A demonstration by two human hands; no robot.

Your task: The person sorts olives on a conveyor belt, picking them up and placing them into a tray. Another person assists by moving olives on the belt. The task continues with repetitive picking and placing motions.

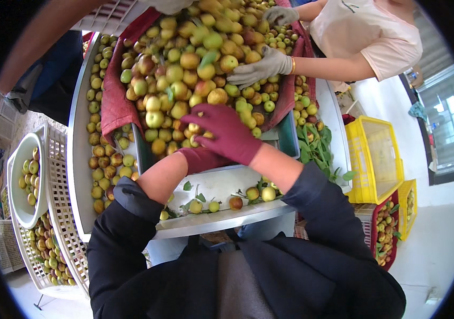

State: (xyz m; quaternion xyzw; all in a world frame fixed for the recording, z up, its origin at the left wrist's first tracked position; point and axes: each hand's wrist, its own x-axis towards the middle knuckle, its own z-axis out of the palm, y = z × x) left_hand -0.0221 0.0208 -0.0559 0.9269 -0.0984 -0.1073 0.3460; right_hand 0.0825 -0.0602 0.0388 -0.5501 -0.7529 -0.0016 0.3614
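Observation:
Both my hands wear maroon gloves and are at the near end of a big heap of jujubes point(176, 80), round fruit in green, yellow and brown. My right hand point(224, 133) reaches left over the fruit with its fingers spread, touching the jujubes below. Lower down, my left hand point(204, 160) lies partly beneath the right one; its fingers are hidden. The heap rests on red mesh cloth point(118, 95) and in a blue-green tray point(289, 135). Across from me, a person's grey-gloved hands point(264, 67) are on the same heap.
The metal table point(205, 229) holds loose jujubes along its left side and front, and green leaves point(315, 149) at right. White baskets point(64, 181) and a pale basin point(20, 204) stand left. Yellow crates point(373, 159) stand right. Another person's arm point(40, 48) enters upper left.

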